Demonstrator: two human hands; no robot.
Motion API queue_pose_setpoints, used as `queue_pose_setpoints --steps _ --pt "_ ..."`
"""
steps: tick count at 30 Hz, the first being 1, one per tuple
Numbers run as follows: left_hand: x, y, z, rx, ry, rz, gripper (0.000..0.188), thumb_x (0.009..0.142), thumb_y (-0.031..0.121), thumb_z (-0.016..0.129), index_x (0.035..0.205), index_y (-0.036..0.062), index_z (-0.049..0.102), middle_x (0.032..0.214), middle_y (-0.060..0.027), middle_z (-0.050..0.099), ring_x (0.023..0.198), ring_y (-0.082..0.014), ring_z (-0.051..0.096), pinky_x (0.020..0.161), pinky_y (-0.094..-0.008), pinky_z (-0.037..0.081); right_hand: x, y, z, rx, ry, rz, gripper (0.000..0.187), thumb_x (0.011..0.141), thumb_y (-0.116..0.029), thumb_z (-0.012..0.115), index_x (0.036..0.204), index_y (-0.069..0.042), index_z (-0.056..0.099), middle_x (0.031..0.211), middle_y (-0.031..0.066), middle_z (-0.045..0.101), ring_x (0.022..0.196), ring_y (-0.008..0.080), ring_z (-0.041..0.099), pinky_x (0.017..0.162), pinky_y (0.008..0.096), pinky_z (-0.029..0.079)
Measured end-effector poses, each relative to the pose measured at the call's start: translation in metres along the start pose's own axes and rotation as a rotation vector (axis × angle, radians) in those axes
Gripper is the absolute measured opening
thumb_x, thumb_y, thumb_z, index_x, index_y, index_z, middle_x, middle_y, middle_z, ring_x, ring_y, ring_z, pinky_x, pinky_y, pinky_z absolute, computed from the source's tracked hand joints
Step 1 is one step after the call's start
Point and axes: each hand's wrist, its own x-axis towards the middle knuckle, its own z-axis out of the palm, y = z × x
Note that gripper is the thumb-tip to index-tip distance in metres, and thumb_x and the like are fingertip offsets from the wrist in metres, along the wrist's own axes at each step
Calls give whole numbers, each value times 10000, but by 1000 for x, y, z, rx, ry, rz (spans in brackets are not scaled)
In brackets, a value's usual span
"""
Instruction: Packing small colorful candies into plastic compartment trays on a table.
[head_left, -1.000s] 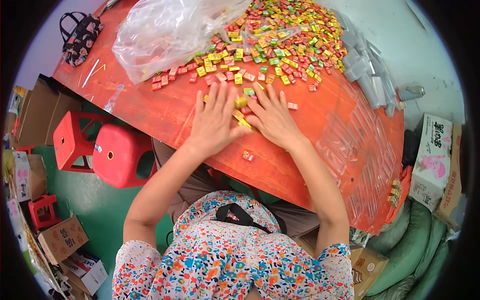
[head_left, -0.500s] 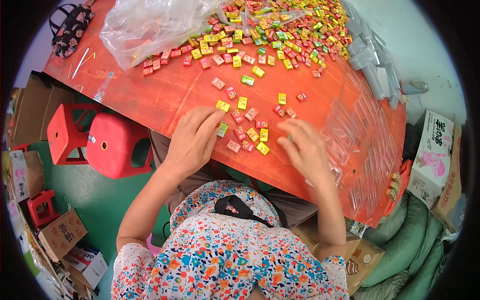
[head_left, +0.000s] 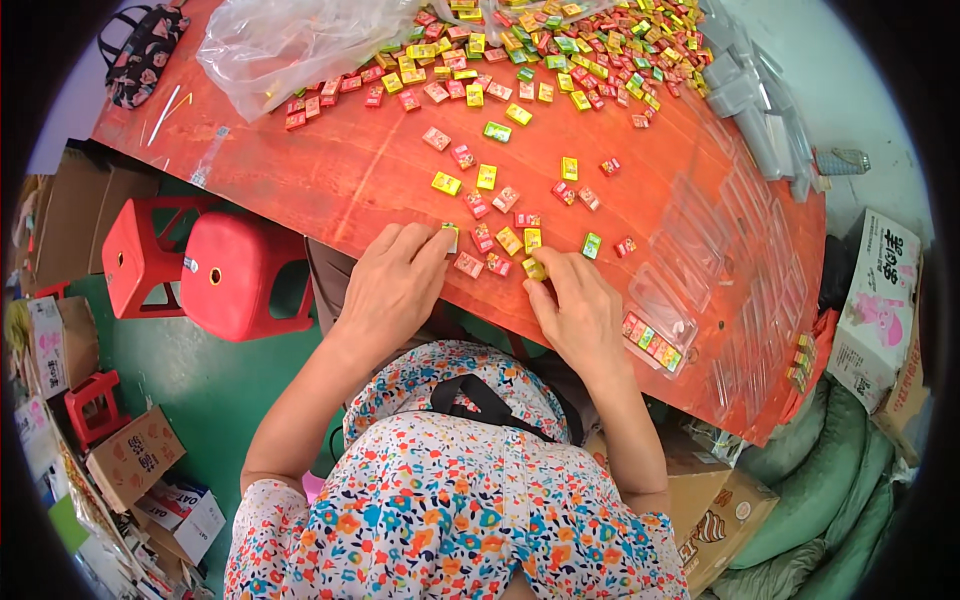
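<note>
My left hand (head_left: 398,278) rests at the table's near edge, its fingers bent and close together. At its fingertips a small green box (head_left: 453,236) is partly covered. Thumb and forefinger of my right hand (head_left: 577,305) pinch a small yellow box (head_left: 535,269). Between and beyond the hands lie loose red boxes (head_left: 468,264) and yellow boxes (head_left: 509,240). A green box (head_left: 592,245) and a red box (head_left: 626,246) lie just past my right hand. Beside my right wrist, a clear plastic tray (head_left: 668,298) has a row of several small boxes in it.
A big heap of small boxes (head_left: 600,60) covers the far side of the red table (head_left: 300,185), beside a clear plastic bag (head_left: 300,50). Empty clear trays (head_left: 745,330) are spread at the right. Red stools (head_left: 240,275) stand at the left, cartons (head_left: 875,300) at the right.
My right hand has drawn left and nearer, from over the green box to the yellow one. The green box now lies uncovered, and the filled tray shows. The view has shifted slightly.
</note>
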Motion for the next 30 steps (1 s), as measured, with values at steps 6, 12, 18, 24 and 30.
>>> queue_pose_setpoints --steps 6,12,18,24,30 --pt "-6 7 -4 -20 62 -70 239 807 125 740 960 32 583 966 -117 583 877 -312 587 721 -407 513 3 10 4 -39 -9 15 326 833 -205 755 1079 -45 612 927 103 628 831 293 657 665 406 537" --pt "-17 7 1 -56 0 -101 317 796 175 790 991 26 590 1121 -143 618 961 -331 622 790 -405 524 13 15 -3 16 -1 -109 369 794 -221 787 1063 -34 618 1048 120 610 932 316 638 729 420 532" --pt "-9 27 13 35 81 -168 481 793 306 786 1150 61 577 1032 -91 592 868 -280 615 666 -376 543 18 -1 0 16 47 -230 313 748 -148 788 1005 -35 649 1091 100 592 967 298 594 801 417 473" --pt "1 29 22 187 120 -158 348 796 272 764 1064 85 644 973 -49 561 791 -219 590 594 -330 541 14 -8 17 -58 115 -211 263 729 -118 791 930 -40 641 1043 85 600 942 272 581 776 407 444" --pt "2 19 8 49 29 -55 362 836 174 735 1183 105 660 1025 -68 606 850 -260 616 643 -375 536 7 -9 20 -42 106 -145 315 698 -177 829 905 -50 628 1025 87 607 940 278 583 790 413 447"
